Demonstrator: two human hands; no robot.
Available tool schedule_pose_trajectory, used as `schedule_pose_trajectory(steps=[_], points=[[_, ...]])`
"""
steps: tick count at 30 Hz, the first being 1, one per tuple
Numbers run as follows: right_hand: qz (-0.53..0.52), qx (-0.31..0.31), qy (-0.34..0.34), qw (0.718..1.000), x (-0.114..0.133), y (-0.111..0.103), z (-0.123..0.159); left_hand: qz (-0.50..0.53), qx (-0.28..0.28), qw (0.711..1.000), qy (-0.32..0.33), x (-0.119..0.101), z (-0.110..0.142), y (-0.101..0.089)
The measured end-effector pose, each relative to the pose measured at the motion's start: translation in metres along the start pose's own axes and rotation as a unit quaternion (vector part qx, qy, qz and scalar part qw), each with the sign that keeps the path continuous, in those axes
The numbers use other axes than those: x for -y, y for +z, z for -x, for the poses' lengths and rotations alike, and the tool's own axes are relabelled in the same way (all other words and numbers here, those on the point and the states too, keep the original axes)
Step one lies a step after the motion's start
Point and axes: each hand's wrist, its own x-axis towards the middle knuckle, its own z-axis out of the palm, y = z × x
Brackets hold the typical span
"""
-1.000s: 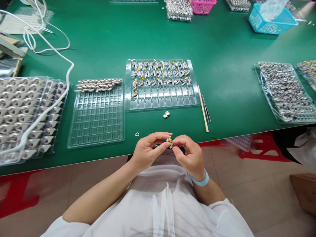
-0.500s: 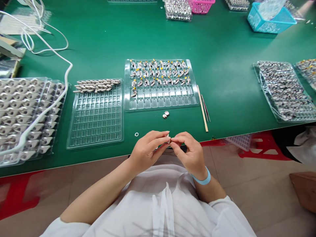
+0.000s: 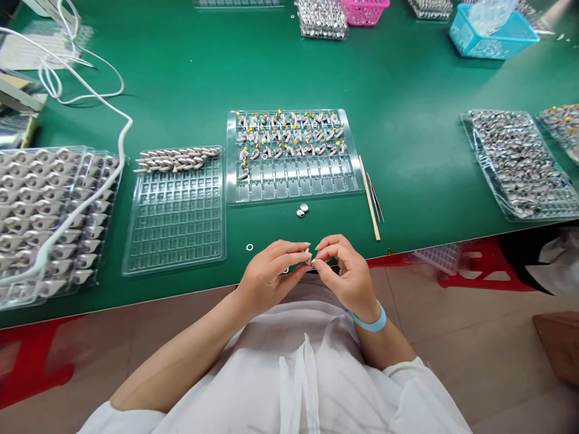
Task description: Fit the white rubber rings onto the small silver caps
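At the table's near edge, my left hand [image 3: 272, 272] pinches a small whitish-grey part [image 3: 308, 259] between thumb and fingers. My right hand [image 3: 346, 274], with a light blue band on its wrist, meets it from the other side. Its thumb and index tip come right up to the part; whether they hold a separate tiny piece is too small to make out. Beyond my hands lie two small round silver parts [image 3: 302, 210] and a white ring [image 3: 249, 247]. Farther back, a clear tray [image 3: 296, 191] holds rows of small grey parts with yellow tips.
To the left sit a partly filled clear tray [image 3: 174, 241] and stacked trays of grey parts [image 3: 36, 223], crossed by a white cable [image 3: 102, 181]. A wooden stick [image 3: 370, 199] and tweezers [image 3: 375, 198] lie right. Farther off are a blue basket [image 3: 493, 45] and a pink basket [image 3: 365, 12].
My right hand's fingers have spread and lifted a little from the part, and the amber-brown bit between the fingertips no longer shows. My left hand stays nearly in place.
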Motion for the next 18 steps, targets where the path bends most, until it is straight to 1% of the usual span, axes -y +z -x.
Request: schedule_pose_trajectory(steps=[2, 5, 8, 10, 12, 14, 16, 18], points=[[-0.020, -0.007, 0.021, 1.000, 0.000, -0.001, -0.001, 0.010, -0.002, 1.000, -0.021, -0.001, 0.000, 0.001], [-0.002, -0.029, 0.008, 1.000, 0.000, 0.002, 0.001, 0.026, -0.007, 0.998, -0.056, -0.002, 0.000, 0.001], [0.044, -0.057, -0.054, 0.996, 0.000, 0.006, 0.006, 0.056, -0.005, 0.993, -0.104, -0.004, 0.000, 0.001], [0.062, -0.054, -0.108, 0.991, 0.000, 0.008, 0.009, 0.104, -0.006, 0.983, -0.151, -0.006, -0.001, 0.000], [0.057, -0.037, -0.156, 0.985, -0.001, 0.008, 0.011, 0.191, -0.014, 0.958, -0.212, -0.008, -0.001, 0.000], [0.038, -0.042, -0.181, 0.982, -0.003, 0.007, 0.012, 0.292, -0.024, 0.918, -0.267, -0.009, -0.002, -0.001], [0.017, -0.065, -0.174, 0.982, -0.005, 0.006, 0.012, 0.366, -0.033, 0.882, -0.297, -0.009, -0.002, -0.001], [0.007, -0.070, -0.144, 0.987, -0.005, 0.007, 0.010, 0.404, -0.040, 0.861, -0.307, -0.009, -0.002, -0.002]])
